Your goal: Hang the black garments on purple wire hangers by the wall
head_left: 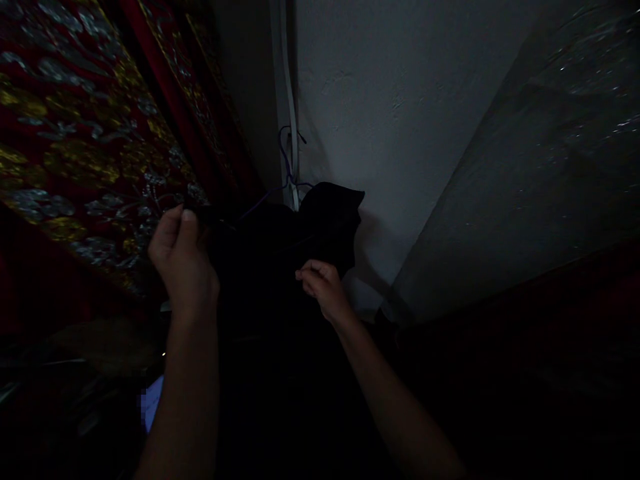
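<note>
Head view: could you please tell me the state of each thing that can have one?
Left hand: pinching the black garment at its edge.
Right hand: fingers pinched together; grip too dark to tell.
Black garment: unfolded, held at left.
Purple hanger: hook up, arms partly covered.
Red cloth: ornamented side showing.

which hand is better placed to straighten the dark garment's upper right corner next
Probably the right hand: it's nearer that corner; the left hand apparently pinches the dark garment further left.
</note>
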`<state>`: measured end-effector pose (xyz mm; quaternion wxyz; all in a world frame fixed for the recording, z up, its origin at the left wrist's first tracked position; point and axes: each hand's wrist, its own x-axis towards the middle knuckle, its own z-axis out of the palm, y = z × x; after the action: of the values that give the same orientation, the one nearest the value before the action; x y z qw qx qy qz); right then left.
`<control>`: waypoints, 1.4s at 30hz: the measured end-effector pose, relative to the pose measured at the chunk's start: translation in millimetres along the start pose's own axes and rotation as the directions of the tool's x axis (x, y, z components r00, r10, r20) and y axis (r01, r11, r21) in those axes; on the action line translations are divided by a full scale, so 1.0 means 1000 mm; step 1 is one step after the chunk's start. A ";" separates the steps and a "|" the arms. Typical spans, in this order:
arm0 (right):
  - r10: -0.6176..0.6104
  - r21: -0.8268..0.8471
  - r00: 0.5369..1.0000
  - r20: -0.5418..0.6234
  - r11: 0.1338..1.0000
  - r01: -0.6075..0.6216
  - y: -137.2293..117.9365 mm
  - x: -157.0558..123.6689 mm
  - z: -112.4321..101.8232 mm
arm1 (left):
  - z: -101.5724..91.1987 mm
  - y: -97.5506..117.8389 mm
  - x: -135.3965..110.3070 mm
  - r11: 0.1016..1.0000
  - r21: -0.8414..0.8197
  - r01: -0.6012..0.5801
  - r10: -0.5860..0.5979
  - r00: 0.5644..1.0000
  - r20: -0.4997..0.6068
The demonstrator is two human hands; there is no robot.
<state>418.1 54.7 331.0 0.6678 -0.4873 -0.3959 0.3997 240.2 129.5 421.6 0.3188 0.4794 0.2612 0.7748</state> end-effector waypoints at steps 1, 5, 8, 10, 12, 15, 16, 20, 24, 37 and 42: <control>0.009 0.028 1.000 0.007 1.000 -0.010 0.003 -0.009 0.003 | -0.014 -0.007 0.002 0.981 -0.124 0.152 -0.153 0.988 -0.003; 0.046 0.099 0.999 -0.007 0.994 -0.045 0.016 -0.041 0.011 | -0.065 -0.048 -0.029 0.761 -0.331 0.558 -0.609 0.790 -0.069; 0.060 0.139 0.998 -0.037 0.989 -0.055 0.029 -0.051 0.006 | -0.081 -0.078 -0.070 0.695 -0.319 0.644 -0.689 0.724 -0.040; 0.059 0.144 0.994 -0.087 0.988 -0.046 0.037 -0.052 -0.004 | -0.080 -0.089 -0.088 0.668 -0.282 0.689 -0.716 0.698 0.008; 0.044 0.120 0.981 -0.186 0.993 -0.022 0.041 -0.049 -0.014 | -0.073 -0.088 -0.097 0.668 -0.254 0.700 -0.714 0.699 0.049; -0.096 -0.048 0.962 -0.255 0.995 0.086 0.044 -0.048 -0.023 | -0.054 -0.071 -0.106 0.716 -0.227 0.660 -0.643 0.750 0.154; -0.159 -0.116 0.965 -0.209 0.984 0.137 0.045 -0.049 -0.023 | -0.046 -0.064 -0.111 0.737 -0.211 0.642 -0.613 0.766 0.194; -0.225 -0.190 0.969 0.099 0.952 0.240 0.046 -0.060 -0.010 | -0.018 -0.040 -0.137 0.856 -0.010 0.518 -0.487 0.811 0.326; -0.177 -0.202 0.971 0.161 0.957 0.208 0.030 -0.061 -0.007 | -0.003 -0.036 -0.141 0.964 0.175 0.199 -0.254 0.882 0.397; -0.553 -0.478 0.813 0.181 0.673 0.564 -0.063 0.056 -0.069 | -0.064 -0.062 -0.092 0.874 0.425 0.236 -0.486 0.417 0.768; -0.435 -0.333 0.899 0.045 0.842 0.424 -0.027 0.092 -0.060 | -0.077 -0.034 -0.053 0.801 0.595 -0.058 -0.558 0.286 0.779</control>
<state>510.8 113.4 357.3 0.6540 -0.4988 -0.5460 0.1591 196.4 105.3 335.6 0.3902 0.8495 0.3016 0.1875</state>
